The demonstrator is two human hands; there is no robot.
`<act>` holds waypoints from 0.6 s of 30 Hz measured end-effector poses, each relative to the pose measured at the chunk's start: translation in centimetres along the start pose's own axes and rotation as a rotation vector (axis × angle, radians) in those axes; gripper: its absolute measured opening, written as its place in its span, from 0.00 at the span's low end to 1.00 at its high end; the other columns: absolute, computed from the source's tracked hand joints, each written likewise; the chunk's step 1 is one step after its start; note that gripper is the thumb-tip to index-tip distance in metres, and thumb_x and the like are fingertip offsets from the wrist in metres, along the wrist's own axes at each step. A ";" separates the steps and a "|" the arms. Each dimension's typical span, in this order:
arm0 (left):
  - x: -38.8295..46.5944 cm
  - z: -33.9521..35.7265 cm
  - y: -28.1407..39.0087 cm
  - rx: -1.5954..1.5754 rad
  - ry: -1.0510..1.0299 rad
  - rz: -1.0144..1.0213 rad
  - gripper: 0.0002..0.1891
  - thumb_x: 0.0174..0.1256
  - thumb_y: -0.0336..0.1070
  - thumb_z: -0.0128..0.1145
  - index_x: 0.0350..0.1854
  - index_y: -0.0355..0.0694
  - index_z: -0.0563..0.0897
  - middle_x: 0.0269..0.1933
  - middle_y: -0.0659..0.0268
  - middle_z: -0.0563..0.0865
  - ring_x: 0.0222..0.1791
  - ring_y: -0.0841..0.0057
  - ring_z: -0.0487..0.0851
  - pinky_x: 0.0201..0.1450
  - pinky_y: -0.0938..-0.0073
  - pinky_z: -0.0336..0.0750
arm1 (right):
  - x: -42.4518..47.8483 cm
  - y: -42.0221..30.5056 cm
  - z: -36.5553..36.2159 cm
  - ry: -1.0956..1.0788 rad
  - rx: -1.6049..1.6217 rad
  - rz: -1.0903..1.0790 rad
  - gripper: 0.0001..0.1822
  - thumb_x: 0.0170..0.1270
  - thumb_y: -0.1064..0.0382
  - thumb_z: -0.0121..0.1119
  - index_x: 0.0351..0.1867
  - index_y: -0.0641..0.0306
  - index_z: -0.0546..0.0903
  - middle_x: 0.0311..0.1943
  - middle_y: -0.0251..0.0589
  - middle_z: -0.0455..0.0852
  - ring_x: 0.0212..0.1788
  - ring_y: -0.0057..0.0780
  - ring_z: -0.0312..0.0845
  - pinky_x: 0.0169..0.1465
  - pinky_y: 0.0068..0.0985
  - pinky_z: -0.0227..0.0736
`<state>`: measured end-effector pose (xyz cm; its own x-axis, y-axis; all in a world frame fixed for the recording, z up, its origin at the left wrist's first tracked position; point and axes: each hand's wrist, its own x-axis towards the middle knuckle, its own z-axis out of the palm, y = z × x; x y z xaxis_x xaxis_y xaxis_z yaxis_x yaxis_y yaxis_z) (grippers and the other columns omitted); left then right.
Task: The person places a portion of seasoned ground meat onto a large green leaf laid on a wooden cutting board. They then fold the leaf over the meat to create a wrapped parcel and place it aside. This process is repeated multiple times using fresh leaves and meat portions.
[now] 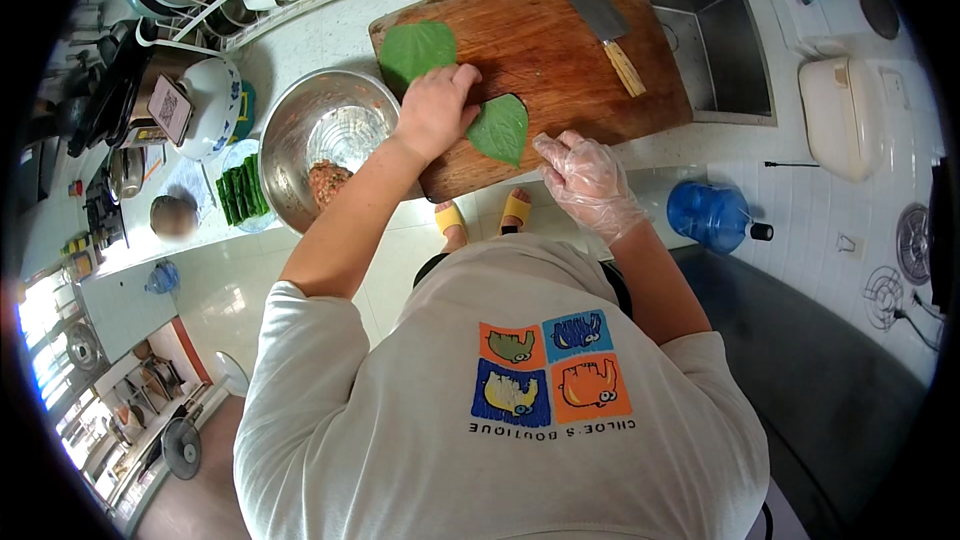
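My bare left hand [439,109] is over the left part of a wooden cutting board [525,45], fingers bent and thumb apart. A large green leaf [416,49] lies just beyond it, partly covered by the fingers. Beside my left thumb is a smaller, heart-shaped green leaf [500,129]; whether the thumb touches it is unclear. My right hand [589,176] wears a clear plastic glove and hovers off the board's near edge, fingers curled, with nothing visible in them. Left of the board, a steel bowl [289,109] contains seasoned minced meat [328,181], partly behind my left forearm.
A cleaver [592,4] lies on the board's far right, by the sink [739,52]. Green rolls [241,191] sit on a plate left of the bowl. Behind are a dish rack [262,11] and a propped phone [171,109]. A blue water bottle [709,216] is at right.
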<state>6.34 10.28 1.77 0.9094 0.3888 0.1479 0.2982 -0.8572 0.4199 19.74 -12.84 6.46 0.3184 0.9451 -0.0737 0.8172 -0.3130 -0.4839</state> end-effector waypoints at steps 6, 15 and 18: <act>-3.0 -6.2 -2.5 -0.153 0.224 -0.222 0.16 0.64 0.31 0.72 0.53 0.41 0.83 0.42 0.60 0.89 0.42 0.65 0.88 0.48 0.63 0.82 | 1.2 -1.1 0.3 0.003 -0.029 -0.078 0.19 0.62 0.67 0.69 0.55 0.60 0.88 0.44 0.43 0.87 0.44 0.47 0.85 0.48 0.41 0.81; -18.8 -12.7 -5.9 -0.392 0.561 -0.808 0.06 0.72 0.30 0.67 0.45 0.35 0.84 0.33 0.68 0.86 0.32 0.82 0.82 0.39 0.77 0.78 | 7.1 -9.6 2.5 0.031 0.132 -0.485 0.09 0.60 0.68 0.66 0.42 0.58 0.88 0.36 0.40 0.84 0.40 0.45 0.84 0.46 0.42 0.81; -25.1 -10.9 -6.5 -0.601 0.561 -0.856 0.05 0.74 0.31 0.65 0.41 0.36 0.83 0.33 0.71 0.86 0.32 0.85 0.80 0.37 0.80 0.76 | 9.8 -12.5 6.1 -0.102 0.152 -0.612 0.09 0.65 0.66 0.64 0.44 0.58 0.89 0.41 0.42 0.86 0.43 0.46 0.84 0.49 0.43 0.81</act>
<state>-21.57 9.73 5.11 0.1815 0.9804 -0.0767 0.4274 -0.0084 0.9040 9.76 0.86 6.49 -0.2379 0.9552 0.1758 0.7572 0.2958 -0.5824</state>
